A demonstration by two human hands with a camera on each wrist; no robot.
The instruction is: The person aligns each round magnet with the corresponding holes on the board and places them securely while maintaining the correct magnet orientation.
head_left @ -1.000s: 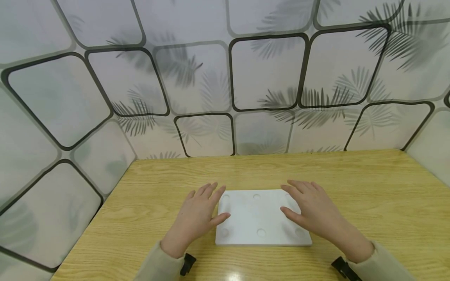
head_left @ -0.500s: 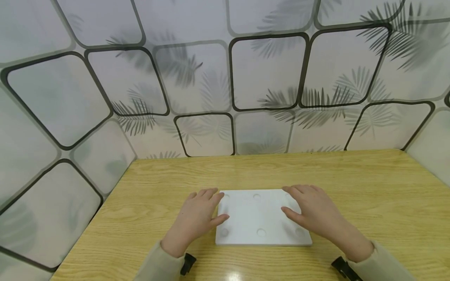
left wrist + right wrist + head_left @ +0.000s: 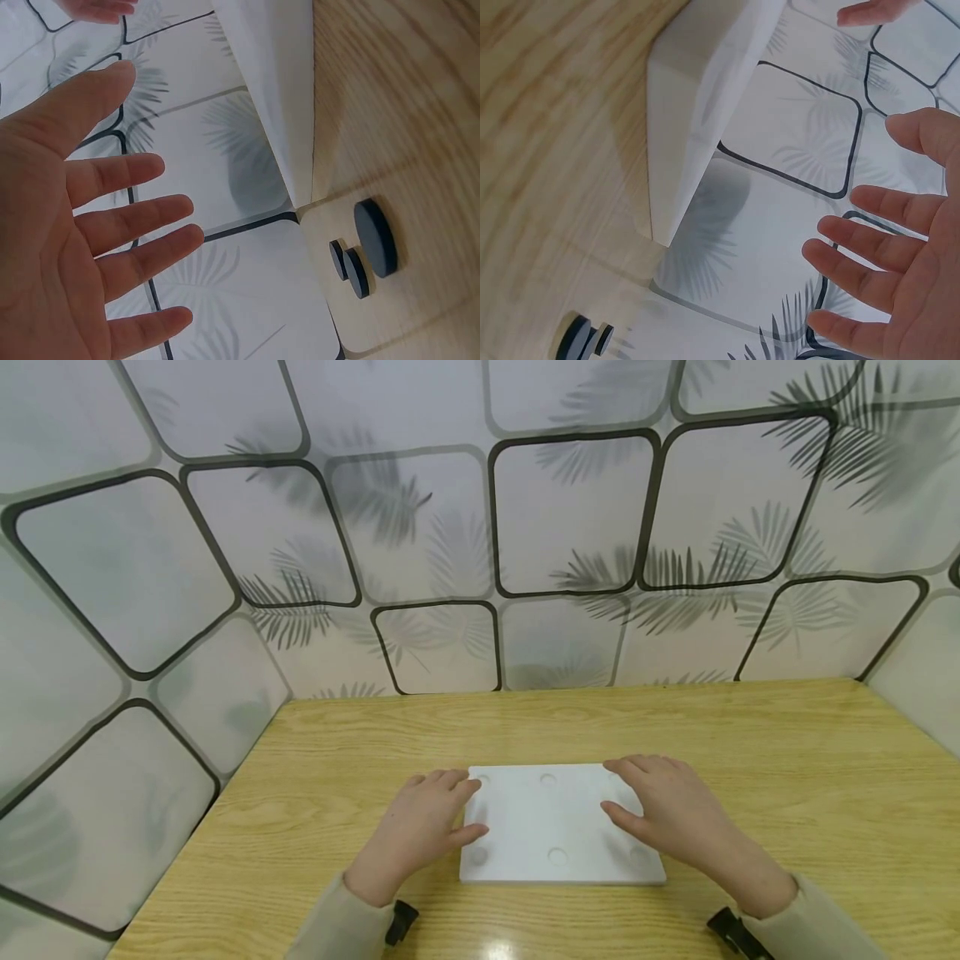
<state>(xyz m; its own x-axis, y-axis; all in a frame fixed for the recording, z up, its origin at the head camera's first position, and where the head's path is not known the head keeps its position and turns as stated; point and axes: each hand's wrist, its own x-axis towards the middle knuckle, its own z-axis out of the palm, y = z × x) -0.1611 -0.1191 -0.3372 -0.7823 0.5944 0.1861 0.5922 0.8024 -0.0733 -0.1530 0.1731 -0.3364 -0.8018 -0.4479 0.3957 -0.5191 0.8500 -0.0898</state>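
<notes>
In the head view, a white board (image 3: 553,821) lies on the bench (image 3: 337,743); the left grip (image 3: 420,820) is at its nine o'clock, the right grip (image 3: 670,808) at three. Left wrist view: that grip is spread, black discs (image 3: 375,238) at four o'clock. Right wrist view: spread too, the board at eleven.

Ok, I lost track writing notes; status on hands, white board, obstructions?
Left hand, right hand: open, at opposite ends, not gripping. White board: flat on table. Nothing seen between hands and board.
</notes>
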